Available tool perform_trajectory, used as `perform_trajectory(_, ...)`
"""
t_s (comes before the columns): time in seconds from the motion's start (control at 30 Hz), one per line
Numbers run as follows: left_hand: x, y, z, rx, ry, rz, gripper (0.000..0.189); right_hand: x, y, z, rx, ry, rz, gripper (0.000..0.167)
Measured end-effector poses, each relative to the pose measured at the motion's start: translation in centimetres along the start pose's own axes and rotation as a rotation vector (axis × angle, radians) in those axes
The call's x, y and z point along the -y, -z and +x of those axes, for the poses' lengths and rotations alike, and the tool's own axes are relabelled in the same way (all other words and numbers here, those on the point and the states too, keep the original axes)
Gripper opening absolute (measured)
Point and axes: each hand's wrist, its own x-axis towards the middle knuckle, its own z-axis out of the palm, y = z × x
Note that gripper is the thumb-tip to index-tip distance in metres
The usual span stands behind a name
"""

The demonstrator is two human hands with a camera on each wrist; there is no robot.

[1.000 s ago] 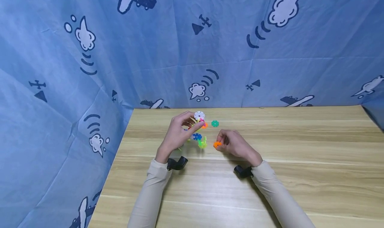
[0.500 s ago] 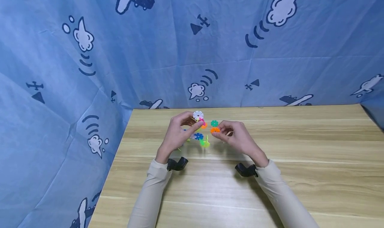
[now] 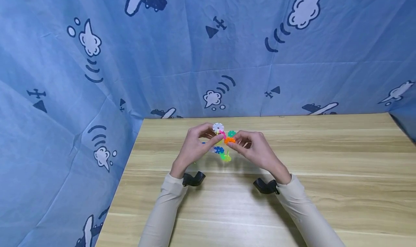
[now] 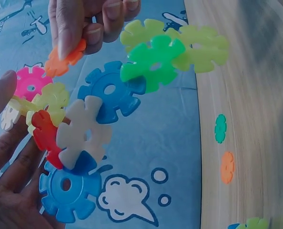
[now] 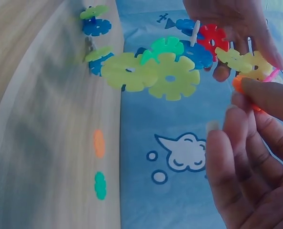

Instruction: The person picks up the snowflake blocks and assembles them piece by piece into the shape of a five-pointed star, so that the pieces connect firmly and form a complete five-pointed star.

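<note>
My left hand holds a chain of interlocked plastic snowflake discs near one end, thumb beside the pink disc. Yellow, red, white, blue, green and yellow-green discs make up the chain, which hangs above the table. Between thumb and fingers, my right hand pinches a loose orange snowflake disc. Its edge is right at the pink disc in the left wrist view. A white disc sticks up above the left fingers.
On the wooden table lie a green disc and another orange disc. Blue and yellow-green discs also show at the table in the right wrist view. A blue patterned cloth hangs behind the table.
My right hand has lifted the orange disc up and to the left, up to the chain. My left hand has shifted slightly right with the chain.
</note>
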Motion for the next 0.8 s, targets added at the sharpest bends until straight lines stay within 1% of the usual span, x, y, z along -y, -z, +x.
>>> perform_trajectory(0.17,0.01,-0.12,0.03,0.017,0.001,-0.016,0.018,0.09,0.05,0.00,-0.008,0.002,-0.002,0.009)
perform_trajectory(0.37,0.10,-0.10,-0.05,0.016,0.000,-0.010,0.020,-0.16,0.14,0.07,-0.032,0.013,0.028,0.013)
perform_trajectory(0.47,0.03,-0.02,-0.10,0.019,0.015,-0.002,0.024,-0.17,0.26,0.10,-0.037,0.017,0.033,0.013)
perform_trajectory(0.6,-0.11,0.08,-0.15,0.032,0.031,0.003,0.027,0.02,0.46,0.09,-0.054,0.017,-0.001,0.013)
perform_trajectory(0.8,-0.08,0.11,-0.10,0.049,0.026,0.015,0.030,0.29,0.62,0.06,-0.095,0.034,-0.070,0.013)
